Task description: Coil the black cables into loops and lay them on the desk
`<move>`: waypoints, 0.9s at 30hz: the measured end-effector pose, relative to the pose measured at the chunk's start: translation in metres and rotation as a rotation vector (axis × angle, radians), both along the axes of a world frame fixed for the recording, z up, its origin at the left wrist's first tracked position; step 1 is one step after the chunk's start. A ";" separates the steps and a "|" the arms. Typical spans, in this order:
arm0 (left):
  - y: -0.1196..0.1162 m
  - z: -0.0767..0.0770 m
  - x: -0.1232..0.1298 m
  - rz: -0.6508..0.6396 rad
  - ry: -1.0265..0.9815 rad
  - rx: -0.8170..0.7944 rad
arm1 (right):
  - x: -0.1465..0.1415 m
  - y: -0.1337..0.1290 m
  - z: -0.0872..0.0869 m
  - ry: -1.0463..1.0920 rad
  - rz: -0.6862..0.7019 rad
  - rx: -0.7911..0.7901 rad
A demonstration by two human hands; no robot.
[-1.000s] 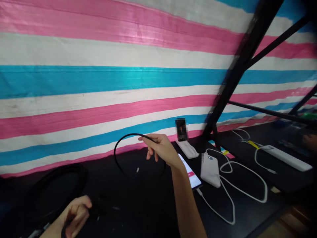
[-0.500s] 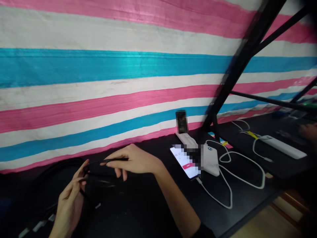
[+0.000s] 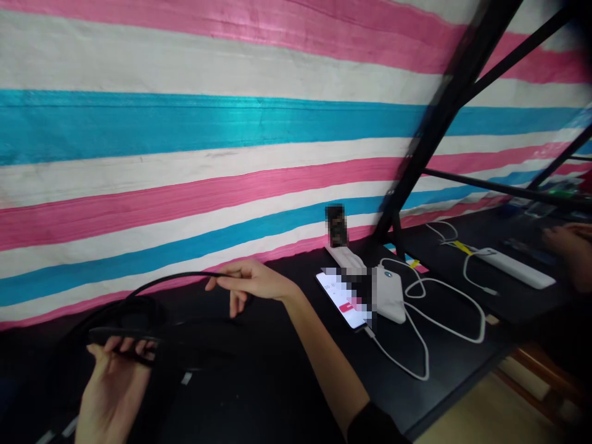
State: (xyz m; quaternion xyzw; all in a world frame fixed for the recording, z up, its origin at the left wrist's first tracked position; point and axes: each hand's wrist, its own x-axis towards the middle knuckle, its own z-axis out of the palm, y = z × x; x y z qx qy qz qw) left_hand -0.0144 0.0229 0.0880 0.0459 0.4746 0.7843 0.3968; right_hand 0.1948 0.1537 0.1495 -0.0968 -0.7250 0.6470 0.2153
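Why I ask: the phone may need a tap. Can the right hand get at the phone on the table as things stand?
Probably yes: the phone lies face-up beside the right hand with bare table between, though that hand holds a black cable.

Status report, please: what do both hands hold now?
Left hand grips coiled black cable. Right hand pinches same cable's free length. Phone and power bank lie right, apart.
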 end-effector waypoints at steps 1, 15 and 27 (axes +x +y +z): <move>0.001 0.000 0.001 0.020 -0.080 0.005 | 0.003 -0.001 0.004 0.051 -0.034 -0.030; -0.015 -0.006 -0.028 -0.083 -0.101 0.337 | 0.137 0.001 0.049 0.763 -0.969 -0.199; 0.005 -0.028 -0.003 -0.196 0.169 0.195 | 0.037 -0.024 0.029 -0.381 -0.193 0.045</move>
